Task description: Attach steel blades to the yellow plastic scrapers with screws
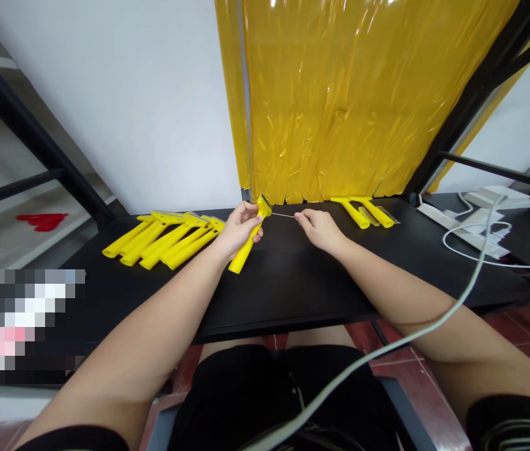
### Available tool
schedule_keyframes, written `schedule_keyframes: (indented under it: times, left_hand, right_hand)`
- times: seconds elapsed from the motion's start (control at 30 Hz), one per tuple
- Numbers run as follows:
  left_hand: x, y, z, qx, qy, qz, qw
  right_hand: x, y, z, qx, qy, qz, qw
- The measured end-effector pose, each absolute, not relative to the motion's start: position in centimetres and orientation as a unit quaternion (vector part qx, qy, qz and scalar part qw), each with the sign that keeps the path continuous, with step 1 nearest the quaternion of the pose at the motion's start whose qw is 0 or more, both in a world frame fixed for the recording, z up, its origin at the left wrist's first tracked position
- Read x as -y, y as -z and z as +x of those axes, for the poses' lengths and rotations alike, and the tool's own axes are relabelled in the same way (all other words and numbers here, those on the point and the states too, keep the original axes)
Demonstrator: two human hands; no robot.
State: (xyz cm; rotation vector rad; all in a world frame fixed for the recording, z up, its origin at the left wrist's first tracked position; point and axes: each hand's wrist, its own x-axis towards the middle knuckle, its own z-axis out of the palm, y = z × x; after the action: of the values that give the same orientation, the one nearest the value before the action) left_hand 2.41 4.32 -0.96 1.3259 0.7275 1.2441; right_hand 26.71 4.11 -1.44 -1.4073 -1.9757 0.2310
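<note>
A yellow-handled scraper point(242, 252) is gripped near its head by my left hand point(242, 227), the handle slanting down toward me. My right hand point(319, 228) pinches a thin metal rod point(282, 215) that runs left to the scraper's head; whether its tip sits inside the head is too small to tell. Left of my left hand, several more yellow scrapers point(166, 241) lie in a slanted row on the black table point(284, 288). Beyond my right hand are two yellow scrapers point(356, 214) with a clear, flat piece point(380, 218) beside them.
A yellow plastic strip curtain point(335, 100) and a white panel point(119, 94) stand behind the table. At the right lie white power strips point(467, 232) with cables. A pale cable point(415, 338) hangs across the foreground over my right forearm. Black metal posts point(39, 131) frame the sides.
</note>
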Motion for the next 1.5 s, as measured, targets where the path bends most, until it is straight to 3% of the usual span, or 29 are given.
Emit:
schedule_keyframes:
  times: [0.17, 0.4, 0.63, 1.0, 1.23, 1.4, 1.5]
  left_hand:
    - [-4.7, 1.2, 2.4, -0.312, -0.52, 0.57, 0.555]
    - [-4.5, 1.0, 2.3, -0.31, -0.531, 0.572, 0.544]
    - [-4.3, 0.8, 2.2, -0.304, -0.51, 0.62, 0.514]
    - [-5.5, 0.4, 1.0, -0.349, -0.518, 0.569, 0.534]
    - [-5.8, 0.3, 0.1, -0.353, -0.509, 0.552, 0.557]
    - [-5.7, 0.0, -0.3, -0.364, -0.505, 0.534, 0.573]
    - [-5.6, -0.1, -0.4, -0.377, -0.502, 0.516, 0.583]
  right_hand:
    - [-4.4, 2.0, 26.7, 0.759, -0.179, -0.539, 0.319]
    - [-2.9, 1.3, 26.1, 0.818, -0.016, -0.489, 0.303]
    - [-4.4, 2.2, 26.9, 0.781, -0.176, -0.489, 0.347]
    - [-3.5, 2.2, 27.1, 0.894, -0.013, -0.419, 0.157]
    - [-4.8, 1.4, 29.9, 0.862, -0.023, -0.459, 0.214]
    - [-6.3, 0.9, 35.3, 0.772, -0.1, -0.6, 0.186]
    - [-6.9, 1.6, 36.6, 0.764, -0.183, -0.594, 0.172]
